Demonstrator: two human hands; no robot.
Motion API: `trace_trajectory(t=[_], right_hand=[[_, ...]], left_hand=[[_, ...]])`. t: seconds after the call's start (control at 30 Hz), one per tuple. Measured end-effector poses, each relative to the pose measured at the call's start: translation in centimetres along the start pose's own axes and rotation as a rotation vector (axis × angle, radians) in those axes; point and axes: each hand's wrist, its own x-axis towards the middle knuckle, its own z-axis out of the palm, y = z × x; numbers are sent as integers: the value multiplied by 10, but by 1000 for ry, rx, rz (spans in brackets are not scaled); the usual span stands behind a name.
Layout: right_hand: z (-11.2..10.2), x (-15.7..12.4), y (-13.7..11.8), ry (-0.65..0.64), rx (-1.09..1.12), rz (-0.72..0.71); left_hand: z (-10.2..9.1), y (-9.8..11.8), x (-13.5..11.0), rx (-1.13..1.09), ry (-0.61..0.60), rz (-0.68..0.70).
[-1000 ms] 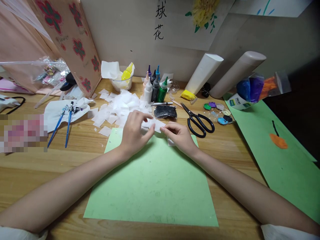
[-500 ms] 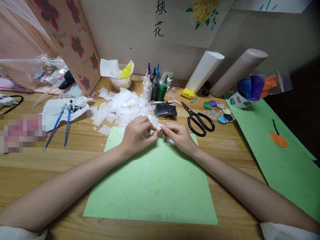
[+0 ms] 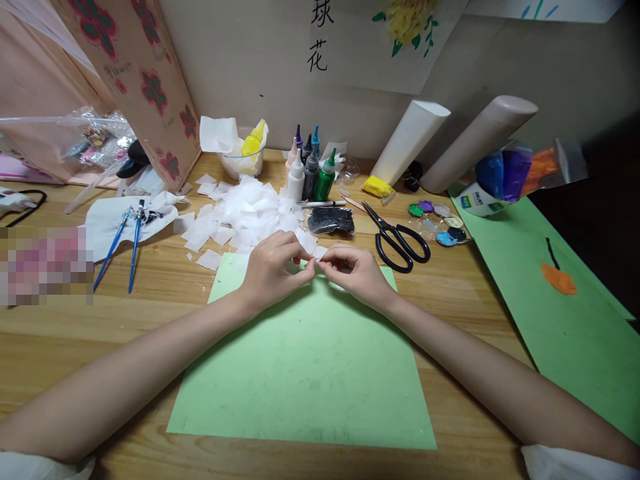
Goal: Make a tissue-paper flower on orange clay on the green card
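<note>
Paper square (image 3: 320,253) is being held over the green sheet's (image 3: 300,373) far edge, right of the paper pile (image 3: 260,208) | Grip: near edge is being pinched by left hand (image 3: 276,268) and right hand (image 3: 356,272), fingertips closed | Handling: being judged light, soft, tearable; edge hold being advised

A grey wall (image 3: 240,63) (dimmer toward the right) stands behind a wooden tabletop (image 3: 65,333).

Sheet (image 3: 300,373): is lying on table (image 3: 50,340), before paper scraps (image 3: 255,213). Bowl (image 3: 243,167): is standing behind scraps, left of bottles (image 3: 310,183). Brushes (image 3: 135,253): are resting partly on tissue (image 3: 103,220), left. Scissors (image 3: 385,229): are lying right.
</note>
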Motion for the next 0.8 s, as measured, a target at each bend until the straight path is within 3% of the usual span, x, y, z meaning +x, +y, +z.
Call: trace_trajectory(t=[0.47, 0.8], right_hand=[[0, 2, 0, 66, 1, -3], [1, 2, 1, 69, -17, 31]], left_hand=[[-2, 2, 1, -4, -36, -25], [-2, -13, 7, -113, 162, -468]])
